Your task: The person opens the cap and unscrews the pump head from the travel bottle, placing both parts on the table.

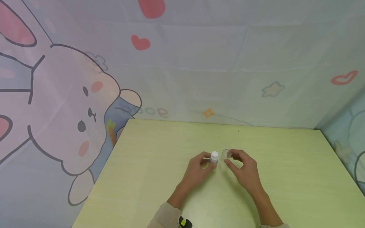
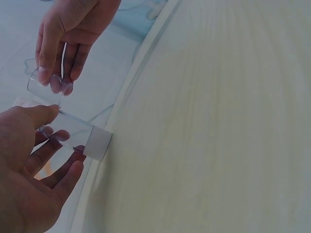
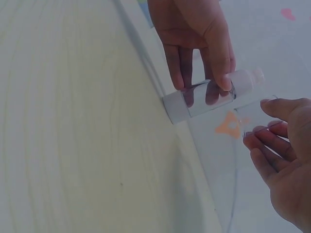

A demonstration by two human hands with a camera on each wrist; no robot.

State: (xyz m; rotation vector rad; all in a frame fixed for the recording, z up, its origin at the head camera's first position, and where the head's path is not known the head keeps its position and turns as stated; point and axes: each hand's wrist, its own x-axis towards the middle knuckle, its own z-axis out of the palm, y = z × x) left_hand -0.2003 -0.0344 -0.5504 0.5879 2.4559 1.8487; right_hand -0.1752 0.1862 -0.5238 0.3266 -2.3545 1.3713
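Observation:
My left hand (image 1: 196, 167) holds a small upright bottle (image 1: 214, 156) between thumb and fingers. In the right wrist view, that bottle (image 3: 177, 108) has a white base, a clear middle and a pale nozzle top. My right hand (image 1: 246, 171) pinches a clear, hollow cap (image 1: 226, 154) by its side. The cap is just right of the bottle's top, apart from it in the head view. From the left wrist, the transparent cap (image 2: 35, 88) appears close to the bottle's nozzle end, which my left hand (image 2: 24, 170) partly hides.
Both hands are above a pale yellow-green table (image 1: 137, 177). Behind it hangs a cloth backdrop (image 1: 194, 47) with a printed rabbit, hearts and stars. A dark, thin curved item (image 1: 356, 167) shows at the right edge. The left sleeve bears a black strap (image 1: 186, 223).

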